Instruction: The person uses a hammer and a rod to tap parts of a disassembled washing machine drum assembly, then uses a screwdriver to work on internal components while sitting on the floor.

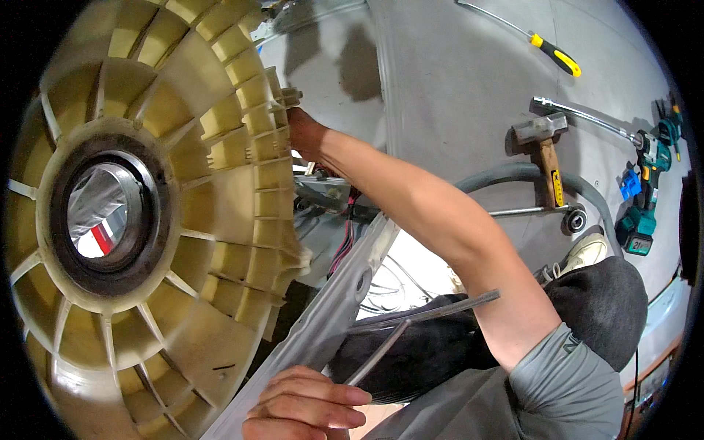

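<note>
In the head view, the right hand [304, 136] is reaching far across to the right rim of the big cream ribbed washer tub [220, 198], which is filling the left of the scene; its fingers are hidden behind the rim, so I cannot tell whether it is closing on anything. The left hand [308, 407] is curling shut near the bottom edge around a thin metal rod [418, 315], whose long axis is running up to the right, beside the grey metal frame edge [330, 315]. Inside the cabinet, coloured wires [345, 235] are hanging. On the floor to the far right are lying a hammer [543, 150], a yellow-handled screwdriver [554, 55] and a teal power driver [645, 191].
</note>
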Available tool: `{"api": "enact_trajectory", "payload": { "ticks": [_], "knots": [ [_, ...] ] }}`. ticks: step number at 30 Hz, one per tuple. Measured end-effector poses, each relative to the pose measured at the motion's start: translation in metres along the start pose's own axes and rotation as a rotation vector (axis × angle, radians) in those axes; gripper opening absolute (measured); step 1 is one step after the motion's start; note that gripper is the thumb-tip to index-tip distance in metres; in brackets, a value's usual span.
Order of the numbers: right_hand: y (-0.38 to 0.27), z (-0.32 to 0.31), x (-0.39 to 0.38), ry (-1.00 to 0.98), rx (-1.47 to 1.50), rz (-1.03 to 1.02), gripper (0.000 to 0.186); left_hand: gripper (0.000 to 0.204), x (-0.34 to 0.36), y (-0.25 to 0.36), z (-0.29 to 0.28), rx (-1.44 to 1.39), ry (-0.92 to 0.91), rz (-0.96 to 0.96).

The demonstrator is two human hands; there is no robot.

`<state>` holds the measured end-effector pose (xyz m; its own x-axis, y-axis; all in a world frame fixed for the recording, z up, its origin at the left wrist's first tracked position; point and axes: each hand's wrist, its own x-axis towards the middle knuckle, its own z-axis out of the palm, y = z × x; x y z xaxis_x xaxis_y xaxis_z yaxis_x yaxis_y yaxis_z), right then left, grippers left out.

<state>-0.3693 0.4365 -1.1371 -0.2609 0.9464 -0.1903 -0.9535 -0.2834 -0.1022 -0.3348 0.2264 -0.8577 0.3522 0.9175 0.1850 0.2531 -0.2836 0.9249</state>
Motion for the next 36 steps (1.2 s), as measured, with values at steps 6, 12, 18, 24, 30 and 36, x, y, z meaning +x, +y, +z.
{"api": "enact_trajectory", "payload": {
  "ticks": [6,12,18,24,30,36],
  "knots": [
    [-0.001,0.006,-0.006,0.042,-0.130,0.021,0.023,0.045,0.001,0.001,0.003,-0.023,-0.020,-0.019],
    [0.002,0.004,-0.005,0.042,-0.261,-0.079,0.023,0.044,0.007,0.001,0.007,-0.005,-0.015,-0.026],
    [0.008,-0.007,-0.003,0.064,-0.662,-0.156,0.028,0.043,0.005,0.000,0.005,0.003,-0.033,-0.095],
    [-0.005,-0.017,-0.012,-0.029,-1.338,-0.336,0.036,0.041,0.004,-0.010,0.013,0.106,0.061,-0.066],
    [0.034,-0.038,0.036,-0.128,-0.865,-0.408,0.037,0.042,0.007,-0.006,0.007,0.028,-0.008,-0.057],
    [0.056,-0.069,0.067,-0.092,-0.632,-0.433,0.038,0.042,0.008,-0.006,0.011,0.039,-0.001,-0.085]
  ]
}}
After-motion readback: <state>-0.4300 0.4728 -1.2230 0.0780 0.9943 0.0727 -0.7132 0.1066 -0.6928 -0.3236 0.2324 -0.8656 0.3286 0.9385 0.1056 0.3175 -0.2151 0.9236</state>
